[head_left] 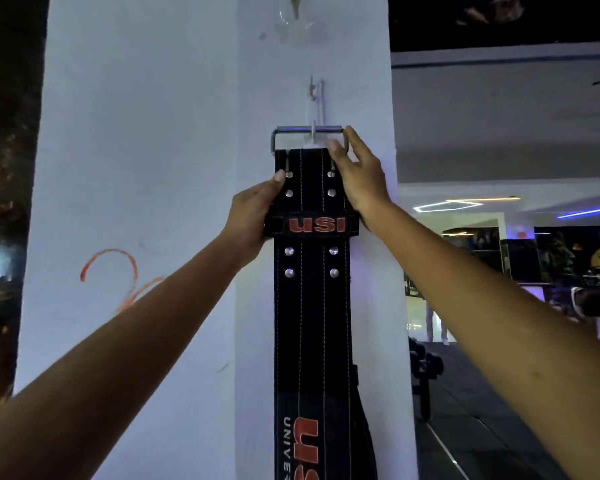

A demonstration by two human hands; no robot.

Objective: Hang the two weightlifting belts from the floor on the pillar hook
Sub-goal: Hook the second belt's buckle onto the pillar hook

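Observation:
A black weightlifting belt (pixel 310 323) with red "USI" lettering hangs down the white pillar (pixel 174 168). Its metal buckle (pixel 309 133) sits at the lower end of the small metal hook (pixel 315 98) fixed to the pillar. My left hand (pixel 253 213) grips the belt's left edge just above the keeper loop. My right hand (pixel 355 174) holds the right end of the buckle between thumb and fingers. A second dark strap edge (pixel 362 431) shows behind the belt low down; whether it is the other belt is unclear.
The pillar's corner runs down just left of the belt, with an orange scribble (pixel 115 275) on its left face. To the right is a dim gym room with a dumbbell rack (pixel 425 368), dark floor and a person (pixel 437 323) standing far off.

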